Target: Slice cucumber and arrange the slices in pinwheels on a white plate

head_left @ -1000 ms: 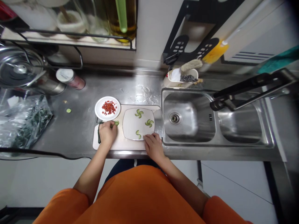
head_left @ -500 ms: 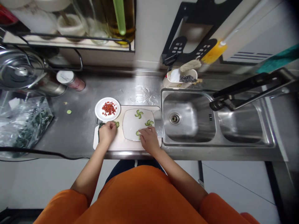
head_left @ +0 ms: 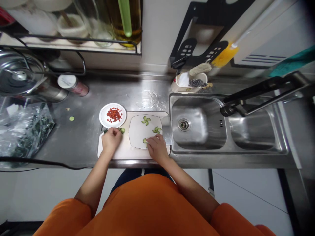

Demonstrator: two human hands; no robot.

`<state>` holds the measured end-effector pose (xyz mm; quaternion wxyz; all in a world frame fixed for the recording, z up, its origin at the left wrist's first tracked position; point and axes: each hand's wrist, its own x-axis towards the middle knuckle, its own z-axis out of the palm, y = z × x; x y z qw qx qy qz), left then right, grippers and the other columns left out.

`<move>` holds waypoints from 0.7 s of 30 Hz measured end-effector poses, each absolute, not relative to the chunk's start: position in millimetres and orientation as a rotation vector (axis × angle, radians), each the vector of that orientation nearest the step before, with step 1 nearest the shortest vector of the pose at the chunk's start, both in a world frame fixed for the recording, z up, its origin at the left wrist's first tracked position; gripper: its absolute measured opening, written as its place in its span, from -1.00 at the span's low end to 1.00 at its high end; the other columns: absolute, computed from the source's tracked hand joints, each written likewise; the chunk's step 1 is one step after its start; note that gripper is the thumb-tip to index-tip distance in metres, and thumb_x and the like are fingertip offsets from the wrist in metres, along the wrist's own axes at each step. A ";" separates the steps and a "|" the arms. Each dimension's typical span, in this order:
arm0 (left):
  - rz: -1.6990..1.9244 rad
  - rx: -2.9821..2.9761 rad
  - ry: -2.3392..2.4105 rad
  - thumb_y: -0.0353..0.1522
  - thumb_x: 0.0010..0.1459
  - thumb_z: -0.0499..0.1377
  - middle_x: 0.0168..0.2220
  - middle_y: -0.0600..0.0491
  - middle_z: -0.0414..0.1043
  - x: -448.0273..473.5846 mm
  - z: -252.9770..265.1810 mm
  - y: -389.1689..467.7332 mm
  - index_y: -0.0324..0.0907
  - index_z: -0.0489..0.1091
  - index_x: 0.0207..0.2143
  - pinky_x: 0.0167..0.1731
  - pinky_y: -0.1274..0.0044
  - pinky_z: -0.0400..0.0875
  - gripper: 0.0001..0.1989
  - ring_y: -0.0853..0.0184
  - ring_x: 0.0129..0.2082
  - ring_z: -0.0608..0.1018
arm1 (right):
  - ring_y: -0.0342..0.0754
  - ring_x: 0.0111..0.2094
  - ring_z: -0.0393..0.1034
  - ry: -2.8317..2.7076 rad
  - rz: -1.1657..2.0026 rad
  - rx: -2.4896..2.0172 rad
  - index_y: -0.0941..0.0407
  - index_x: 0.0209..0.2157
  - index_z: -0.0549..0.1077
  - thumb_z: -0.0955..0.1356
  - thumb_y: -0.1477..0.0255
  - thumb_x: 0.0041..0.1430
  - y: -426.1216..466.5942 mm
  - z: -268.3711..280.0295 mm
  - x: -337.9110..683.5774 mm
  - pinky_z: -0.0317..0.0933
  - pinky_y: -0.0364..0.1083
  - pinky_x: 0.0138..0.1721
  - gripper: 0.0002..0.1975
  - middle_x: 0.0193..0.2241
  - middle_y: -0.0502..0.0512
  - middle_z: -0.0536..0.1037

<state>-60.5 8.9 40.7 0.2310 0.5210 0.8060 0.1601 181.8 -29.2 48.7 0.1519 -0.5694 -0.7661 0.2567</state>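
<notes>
My left hand (head_left: 111, 141) is over the left part of the white cutting board (head_left: 123, 153), its fingers pinched together. Right beside those fingertips lie green cucumber slices (head_left: 122, 130); whether the pinch holds one is hidden. A bit of dark green shows behind the hand. My right hand (head_left: 157, 147) reaches over the lower right of a squarish white plate (head_left: 136, 127), fingertips closed on the edge of a cucumber slice (head_left: 144, 140). On the same plate sit two pinwheels of cut cucumber, an upper one (head_left: 146, 120) and a right one (head_left: 157, 129).
A round white dish (head_left: 102, 118) of red goji-like berries (head_left: 114, 114) overlaps the board's upper left corner. Rightward is a double steel sink (head_left: 189, 137) with a black faucet (head_left: 227, 110). Leftward are a plastic bag of greens (head_left: 31, 131), a shaker can (head_left: 73, 85) and a cucumber end (head_left: 71, 118).
My left hand has shifted slightly left and its fingers have drawn away from the cucumber slices, covering more of the dark green piece. My right hand stays nearly still at its slice.
</notes>
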 end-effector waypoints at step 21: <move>0.746 0.886 1.630 -0.24 -0.16 0.27 -0.53 0.12 0.42 -63.7 55.4 1.0 -0.20 0.37 -0.43 -0.45 0.58 0.30 -0.74 0.41 -0.52 0.44 | 0.00 -0.13 0.25 -2.175 0.882 -1.426 0.10 -0.05 0.44 0.25 0.48 0.19 14.8 44.8 131.0 0.04 0.01 0.00 -0.70 -0.17 0.10 0.51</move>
